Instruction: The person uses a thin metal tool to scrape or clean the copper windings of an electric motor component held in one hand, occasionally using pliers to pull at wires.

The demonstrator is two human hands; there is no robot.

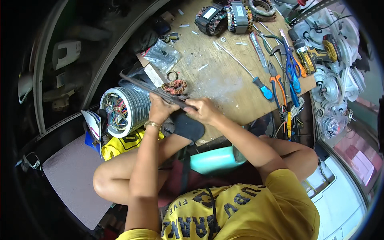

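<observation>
Both of my hands are closed around a long, thin dark brown strip that slants from upper left to lower right above the near edge of the wooden worktop. My left hand, with a gold-coloured band at the wrist, grips it near its middle. Close beside it, my right hand pinches its lower right end. Whether the strip is stiff or cloth-like, I cannot tell. Just beyond my hands lies a ring of orange-red laced winding, partly hidden by the strip. A small brown ring rests behind it.
A ribbed basket of coloured wires lies tipped at left. On the worktop's right are a blue-handled screwdriver, orange-handled pliers and a yellow-black drill. Motor stators stand at the back. A turquoise surface sits between my legs.
</observation>
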